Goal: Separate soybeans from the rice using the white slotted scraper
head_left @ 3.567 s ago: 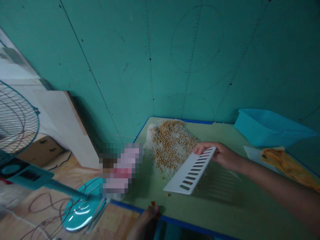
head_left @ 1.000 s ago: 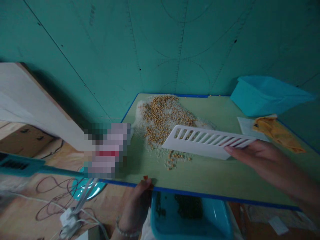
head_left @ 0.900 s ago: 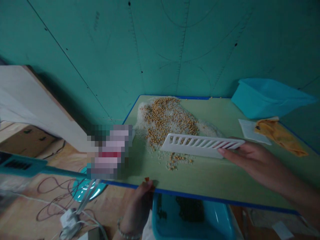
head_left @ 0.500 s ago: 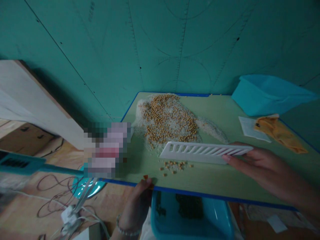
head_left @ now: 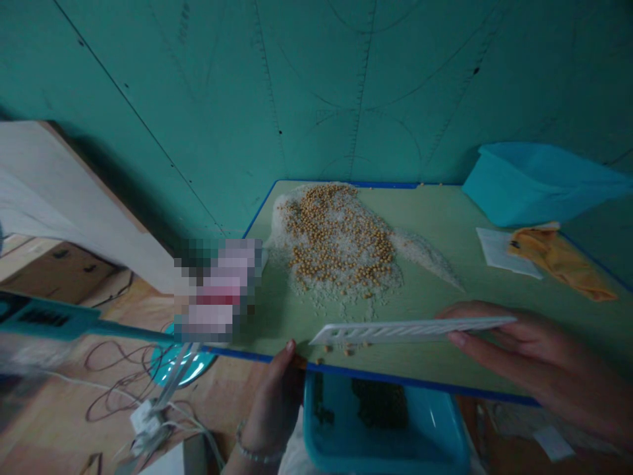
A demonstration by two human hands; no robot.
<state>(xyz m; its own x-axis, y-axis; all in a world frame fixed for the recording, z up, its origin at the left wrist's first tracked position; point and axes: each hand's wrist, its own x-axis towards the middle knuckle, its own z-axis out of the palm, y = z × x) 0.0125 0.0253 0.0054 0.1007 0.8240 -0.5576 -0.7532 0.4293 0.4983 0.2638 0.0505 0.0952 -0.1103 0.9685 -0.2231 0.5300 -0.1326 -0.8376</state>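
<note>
My right hand (head_left: 487,336) is closed around one end of a white slotted plastic strip (head_left: 386,331), thumb in front and fingers behind. The strip stands on edge on the pale green tabletop (head_left: 425,369), near its front. A few soybeans (head_left: 347,351) lie at its lower left, partly covered by it. Beyond it spreads a pile of soybeans and white grains (head_left: 341,237). My left hand (head_left: 277,396) is at the table's blue front edge, thumb over the top and fingers hidden below. Just under that edge is a blue basin (head_left: 316,455) with dark, clumped stuff inside.
A blue open container (head_left: 534,191) stands at the back right, against the green wall (head_left: 316,79). Before it lie a white sheet (head_left: 507,254) and an orange cloth (head_left: 568,264). A pixelated pinkish item borders the table's left. Cables and a white plug (head_left: 148,419) lie on the floor.
My right hand has drawn the strip toward the front edge and tipped it so its slots look narrower. Fewer loose beans show before it. My left hand stays at the edge.
</note>
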